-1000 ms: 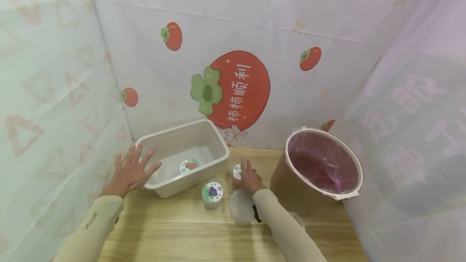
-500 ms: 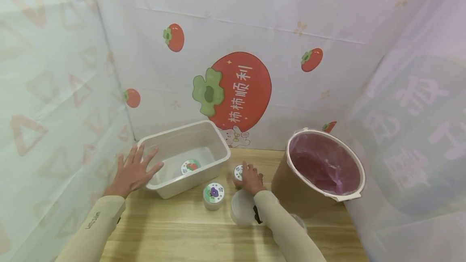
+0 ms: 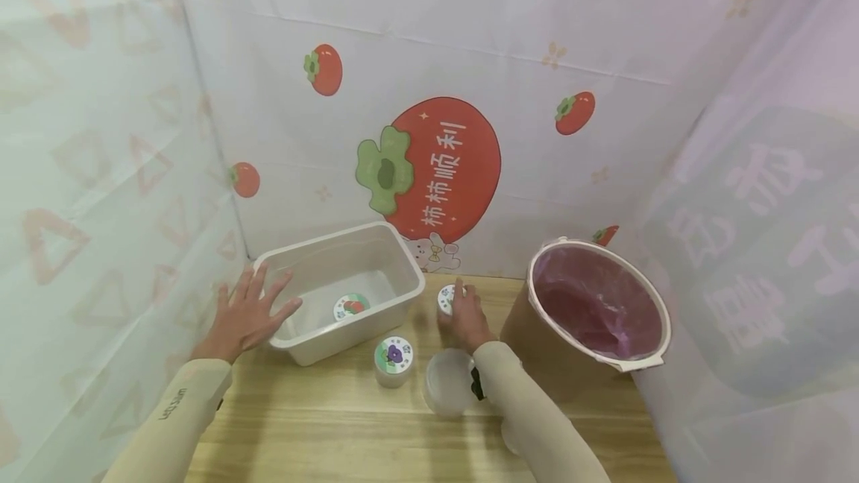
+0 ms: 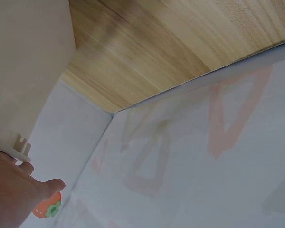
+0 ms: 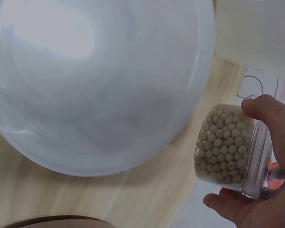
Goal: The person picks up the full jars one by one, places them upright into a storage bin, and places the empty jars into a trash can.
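My right hand (image 3: pixel 470 315) grips a small clear jar (image 5: pixel 223 145) around its lid end, thumb on one side and fingers on the other. Small round beige balls fill the jar, and its patterned lid (image 3: pixel 446 295) faces up in the head view. My left hand (image 3: pixel 241 319) lies with fingers spread over the left rim of a white rectangular tub (image 3: pixel 335 335). Inside that tub is a round lid with a red picture (image 3: pixel 351 305). A jar with a purple flower lid (image 3: pixel 394 355) stands in front of the tub.
A round translucent container (image 3: pixel 448 386) sits below my right wrist. A brown bin (image 3: pixel 537 349) with a bag liner stands at right. My right sleeve partly covers another pale round item (image 3: pixel 511 438). Printed cloth (image 3: pixel 282 118) encloses the wooden table (image 3: pixel 309 431) behind and at the sides.
My right hand has moved the jar away from me and slightly to the right, past the round container. My left hand stays at the tub's rim.
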`<control>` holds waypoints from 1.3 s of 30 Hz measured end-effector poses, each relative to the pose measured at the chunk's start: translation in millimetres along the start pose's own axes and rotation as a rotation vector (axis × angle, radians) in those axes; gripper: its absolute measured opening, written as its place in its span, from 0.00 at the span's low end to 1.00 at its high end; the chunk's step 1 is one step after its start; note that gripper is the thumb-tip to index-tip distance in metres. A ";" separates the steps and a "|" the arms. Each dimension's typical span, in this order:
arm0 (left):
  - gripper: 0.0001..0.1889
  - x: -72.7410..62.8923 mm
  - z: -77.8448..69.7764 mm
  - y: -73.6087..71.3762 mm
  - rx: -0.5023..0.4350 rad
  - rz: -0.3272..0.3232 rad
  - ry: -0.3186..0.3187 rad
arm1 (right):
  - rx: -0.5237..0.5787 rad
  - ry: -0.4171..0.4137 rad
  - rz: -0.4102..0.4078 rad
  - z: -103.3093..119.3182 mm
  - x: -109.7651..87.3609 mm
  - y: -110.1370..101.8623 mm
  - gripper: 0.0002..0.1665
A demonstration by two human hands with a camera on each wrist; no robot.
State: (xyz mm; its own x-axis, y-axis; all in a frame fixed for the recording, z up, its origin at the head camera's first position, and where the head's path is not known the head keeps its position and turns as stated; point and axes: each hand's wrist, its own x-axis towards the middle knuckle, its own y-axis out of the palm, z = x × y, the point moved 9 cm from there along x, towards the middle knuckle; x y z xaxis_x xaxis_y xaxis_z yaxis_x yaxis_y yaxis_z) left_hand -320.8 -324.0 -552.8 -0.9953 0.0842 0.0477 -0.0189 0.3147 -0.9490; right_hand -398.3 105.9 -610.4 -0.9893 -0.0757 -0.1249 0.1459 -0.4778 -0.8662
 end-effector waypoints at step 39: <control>0.41 -0.2 0.1 -1.4 -0.004 -0.029 0.013 | -0.001 -0.166 -0.221 111.0 17.9 -101.4 0.62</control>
State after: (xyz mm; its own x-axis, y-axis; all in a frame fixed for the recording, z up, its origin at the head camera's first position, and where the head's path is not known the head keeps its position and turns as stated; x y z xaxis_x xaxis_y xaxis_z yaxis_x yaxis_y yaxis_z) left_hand -320.6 -324.6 -551.5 -0.9930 0.0875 0.0790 -0.0470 0.3205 -0.9461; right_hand -430.2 55.8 -471.2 -0.9825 -0.1124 0.1483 -0.0734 -0.4982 -0.8640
